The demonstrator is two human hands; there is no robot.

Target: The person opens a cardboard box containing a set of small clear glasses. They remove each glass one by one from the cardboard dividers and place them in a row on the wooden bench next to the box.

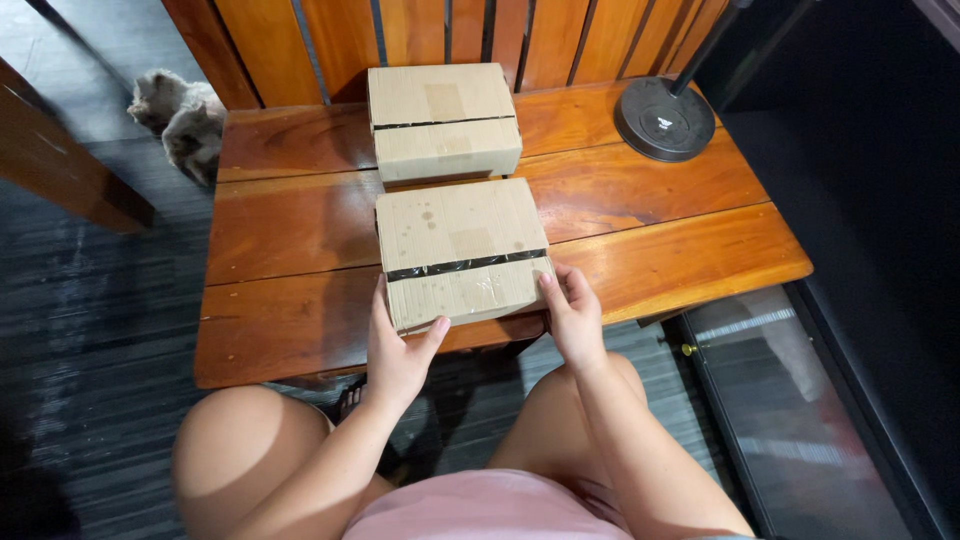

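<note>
A cardboard box with a dark seam across its top lies at the near edge of a wooden bench-like table. My left hand grips its near-left corner. My right hand holds its near-right corner, fingers against the side. A second, similar cardboard box sits just behind the first, against the wooden slats.
A round black lamp or stand base rests on the table's far right. A grey furry animal lies on the dark floor at the far left. A dark cabinet with a glass door stands on the right. My knees are under the table edge.
</note>
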